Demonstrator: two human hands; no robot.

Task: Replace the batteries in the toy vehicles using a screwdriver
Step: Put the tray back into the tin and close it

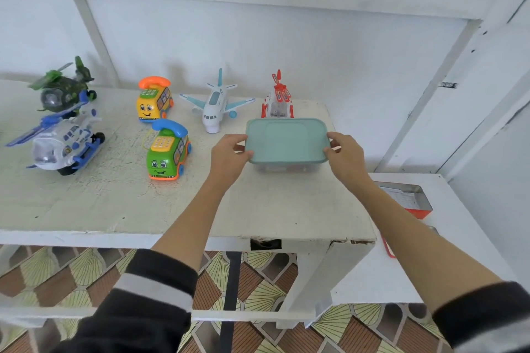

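Nearest me, my left hand [229,152] and right hand [345,153] grip the ends of the lidded box [286,140] on the table [114,203]. Beyond, six toy vehicles [167,152] stand untouched; no screwdriver visible. Task barely begun, I judge.

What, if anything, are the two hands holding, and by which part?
Both hold the lidded plastic box: the left hand grips its left end at the lid's edge, the right hand its right end.
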